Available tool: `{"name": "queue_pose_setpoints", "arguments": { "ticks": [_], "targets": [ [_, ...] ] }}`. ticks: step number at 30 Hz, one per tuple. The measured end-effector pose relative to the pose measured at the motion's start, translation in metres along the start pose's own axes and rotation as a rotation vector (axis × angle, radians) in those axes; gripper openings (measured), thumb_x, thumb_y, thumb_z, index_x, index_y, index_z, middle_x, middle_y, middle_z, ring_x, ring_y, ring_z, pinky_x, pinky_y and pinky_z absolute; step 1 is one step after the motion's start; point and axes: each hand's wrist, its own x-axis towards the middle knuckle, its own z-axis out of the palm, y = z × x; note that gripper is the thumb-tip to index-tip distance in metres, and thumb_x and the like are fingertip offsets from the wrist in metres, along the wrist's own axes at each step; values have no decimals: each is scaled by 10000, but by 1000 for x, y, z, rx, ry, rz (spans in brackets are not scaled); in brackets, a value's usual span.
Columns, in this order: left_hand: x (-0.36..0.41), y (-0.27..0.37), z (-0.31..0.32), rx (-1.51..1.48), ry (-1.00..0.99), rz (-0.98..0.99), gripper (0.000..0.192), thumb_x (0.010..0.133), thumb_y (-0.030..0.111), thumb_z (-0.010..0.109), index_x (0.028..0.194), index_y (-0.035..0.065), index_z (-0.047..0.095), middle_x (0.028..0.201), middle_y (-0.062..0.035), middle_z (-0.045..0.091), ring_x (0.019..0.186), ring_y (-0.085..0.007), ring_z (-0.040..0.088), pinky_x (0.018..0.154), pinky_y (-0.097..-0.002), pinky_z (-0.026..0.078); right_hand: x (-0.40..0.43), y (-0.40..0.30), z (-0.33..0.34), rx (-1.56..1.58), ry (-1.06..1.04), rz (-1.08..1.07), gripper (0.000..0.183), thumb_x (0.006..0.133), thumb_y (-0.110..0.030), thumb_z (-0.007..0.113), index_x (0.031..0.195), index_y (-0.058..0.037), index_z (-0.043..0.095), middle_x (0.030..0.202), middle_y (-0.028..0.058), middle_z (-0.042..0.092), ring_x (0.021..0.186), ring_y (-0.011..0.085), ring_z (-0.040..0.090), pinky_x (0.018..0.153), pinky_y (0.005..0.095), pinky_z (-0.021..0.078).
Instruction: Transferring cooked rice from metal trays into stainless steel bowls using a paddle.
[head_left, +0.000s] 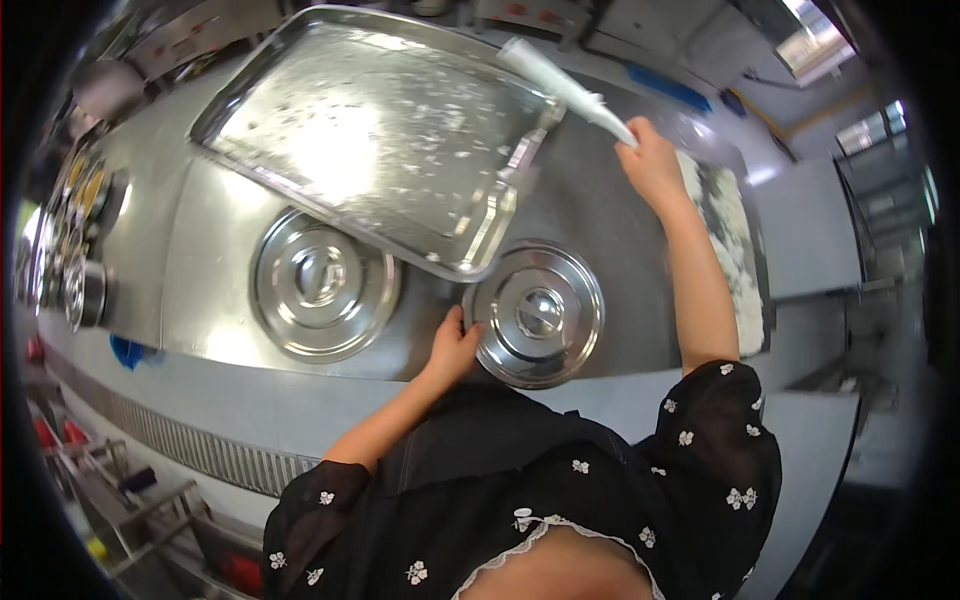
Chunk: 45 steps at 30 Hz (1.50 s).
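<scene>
My right hand (651, 161) grips the thin end of a white, elongated tool (562, 84), its exact kind unclear; the wide end points up and left past the corner of a large steel tray (360, 127). Small white bits and wet-looking marks lie across the tray. At the near edge of the steel table, my left hand (455, 345) holds the left rim of a round steel lid (541, 313), its thumb against the rim. A second round steel lid (326, 285) lies left of it, partly covered by the tray's edge.
A dark tray with white, lumpy food (739, 262) stands at the right, partly behind my forearm. Steel pots (86, 294) and bowls with yellowish contents (88, 187) stand at the table's far left. A blue object (126, 351) shows at the table's near left edge.
</scene>
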Motion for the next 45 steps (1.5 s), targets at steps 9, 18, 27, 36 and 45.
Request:
{"name": "queue_pose_setpoints", "arguments": {
  "ticks": [9,18,27,36,45],
  "targets": [
    [33,25,78,-38,-118,-132,165,784,140,536,868,32,442,660,-43,498,473,-121,486,337,-243,369,-247,213,-124,307,54,618,222,781,-230,540,736,-14,522,539,-4,420,536,70,369,471,237,307],
    [30,97,208,1089,-117,735,355,664,144,594,1001,60,518,996,-108,505,914,-287,477,779,-372,407,-411,314,-160,534,86,963,157,789,-178,565,764,-25,543,584,-72,379,526,20,297,463,189,232],
    [40,158,238,1340,-323,763,239,657,-9,511,872,79,566,899,-95,540,921,-278,489,775,-341,419,-405,361,-159,694,103,873,132,790,-150,564,831,-24,560,619,-77,407,546,11,300,473,177,230],
    [-10,89,97,1196,139,-141,191,718,47,490,887,53,580,886,-156,589,851,-303,553,739,-373,425,-365,416,-170,595,102,940,199,820,-242,532,796,-45,548,567,-80,339,509,17,266,446,188,198],
    [20,16,102,1309,544,-80,303,693,192,589,920,-4,546,929,-206,554,848,-341,536,741,-397,436,-276,430,-158,535,14,701,204,820,-232,525,754,-41,547,525,-79,311,468,17,257,412,199,189]
  ]
}}
